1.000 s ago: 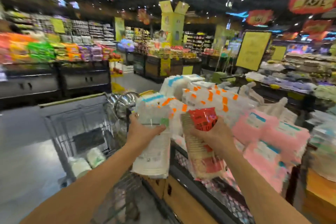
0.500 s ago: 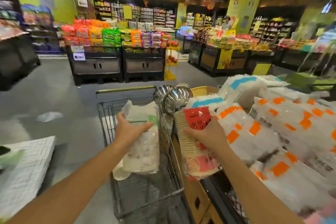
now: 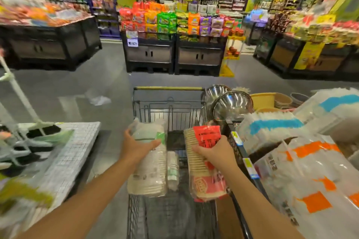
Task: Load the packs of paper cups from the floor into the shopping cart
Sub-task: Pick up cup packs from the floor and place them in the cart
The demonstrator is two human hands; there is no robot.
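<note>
A wire shopping cart (image 3: 169, 109) stands right in front of me, its handle bar at the far end. My left hand (image 3: 136, 146) grips a white pack of paper cups with a green label (image 3: 149, 176), held over the cart's left side. My right hand (image 3: 213, 154) grips a brown pack of paper cups with a red label (image 3: 204, 184), held over the cart's right side. Down in the basket between the two lies another white pack (image 3: 172, 169).
A display shelf (image 3: 242, 153) at my right is piled with clear packs marked blue and orange (image 3: 303, 170), with steel bowls (image 3: 231, 106) behind. At my left is a low white grid stand (image 3: 77, 141) with mops. Store displays (image 3: 174, 52) stand across the grey aisle.
My view swung left from the shelf to face the cart. Both hands carried their packs from in front of the shelf to over the cart basket.
</note>
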